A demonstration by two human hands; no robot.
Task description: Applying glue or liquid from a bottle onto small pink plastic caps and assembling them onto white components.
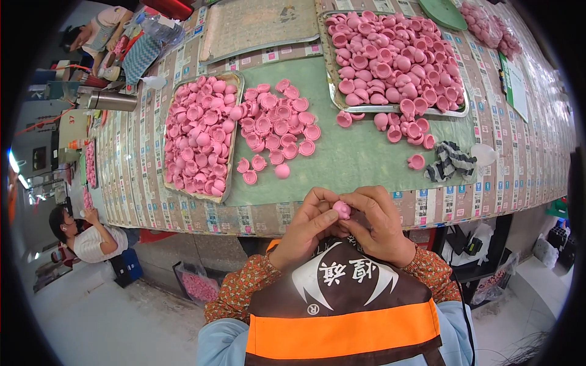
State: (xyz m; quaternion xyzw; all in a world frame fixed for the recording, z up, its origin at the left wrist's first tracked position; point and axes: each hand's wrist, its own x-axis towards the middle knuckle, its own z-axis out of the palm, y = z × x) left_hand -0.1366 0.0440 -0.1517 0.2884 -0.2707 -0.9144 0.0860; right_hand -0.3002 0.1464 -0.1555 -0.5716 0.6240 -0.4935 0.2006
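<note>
Between the fingertips of both my hands is a small rounded pink plastic piece, held just past the table's front edge. My left hand pinches it with thumb and forefinger. From the other side, my right hand grips it the same way, the fingers bent over its top. Part of the piece is covered by my fingers. Beyond my hands, a loose group of pink cup-shaped pieces lies on a green mat.
Left stands a tray heaped with pink pieces; a fuller metal tray is at the back right. A striped cloth lies on the mat's right. A steel flask is at far left. Two other people sit leftward.
</note>
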